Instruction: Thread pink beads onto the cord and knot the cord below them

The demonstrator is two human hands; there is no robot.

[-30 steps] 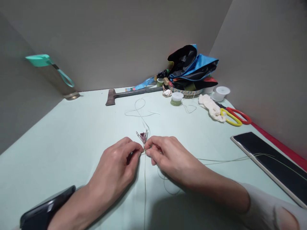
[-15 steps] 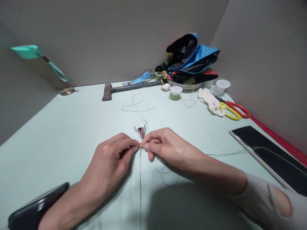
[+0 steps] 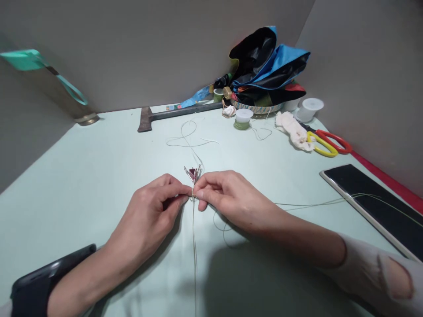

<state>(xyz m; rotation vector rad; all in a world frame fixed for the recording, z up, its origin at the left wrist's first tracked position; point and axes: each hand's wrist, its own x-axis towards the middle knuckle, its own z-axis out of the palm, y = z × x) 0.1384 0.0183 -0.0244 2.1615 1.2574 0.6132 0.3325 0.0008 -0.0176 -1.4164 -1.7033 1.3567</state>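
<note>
My left hand [image 3: 150,211] and my right hand [image 3: 228,196] meet fingertip to fingertip over the pale green table [image 3: 82,176]. Both pinch a thin pale cord [image 3: 194,246] at one spot just below a small dark red binder clip [image 3: 193,173]. One strand of the cord runs toward me, and another leads right across a black tablet [image 3: 373,202]. A loose loop lies under my right wrist. More cord curls beyond the clip toward the back.
A hammer [image 3: 172,114] lies at the back. Right of it are a green thread spool [image 3: 243,119], a heap of blue and black fabric [image 3: 267,72], a white container [image 3: 310,108], a white rag [image 3: 294,132] and red-and-yellow scissors [image 3: 325,143]. Grey walls surround the table.
Both hands stay pinched on the cord at the clip, with slight finger shifts. The view has tilted, so everything sits a little higher and further in the frame.
</note>
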